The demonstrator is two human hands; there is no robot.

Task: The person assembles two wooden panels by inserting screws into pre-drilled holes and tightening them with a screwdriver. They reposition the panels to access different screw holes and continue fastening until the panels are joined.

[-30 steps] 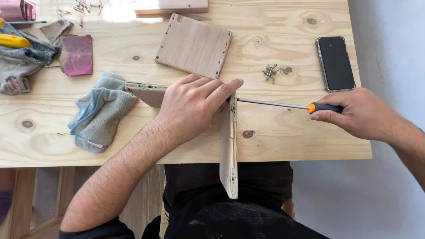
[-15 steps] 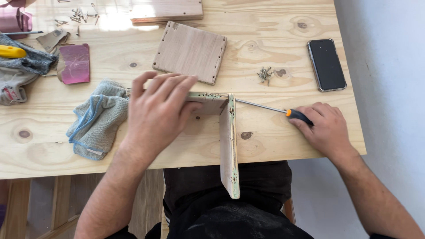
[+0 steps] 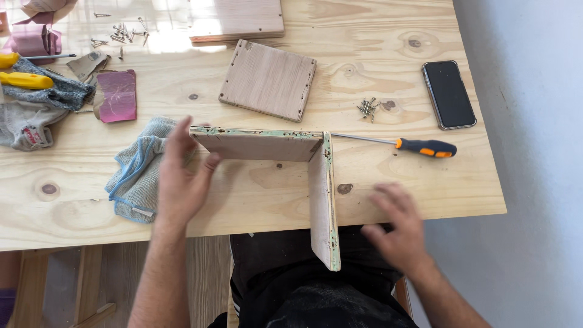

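Two wooden boards joined at a right angle (image 3: 319, 188) stand on edge on the pine table (image 3: 243, 200); one board runs left to right, the other sticks out over the front edge. My left hand (image 3: 182, 179), fingers apart, rests against the left end of the long board. Blurred and empty, my right hand (image 3: 398, 228) hovers near the table's front edge, right of the overhanging board. A screwdriver with an orange and black handle (image 3: 425, 147) lies alone on the table, its tip at the joint.
A square wooden panel (image 3: 268, 79) lies behind the joint, another board (image 3: 235, 18) beyond it. Loose screws (image 3: 367, 108) and a black phone (image 3: 449, 94) sit right. A blue-grey cloth (image 3: 138, 173), pink sandpaper (image 3: 116, 95), yellow-handled tools (image 3: 24, 79) and more screws (image 3: 118, 33) lie left.
My right hand let go of the screwdriver and drew back toward the front edge. My left hand slid off the top of the boards to the left end.
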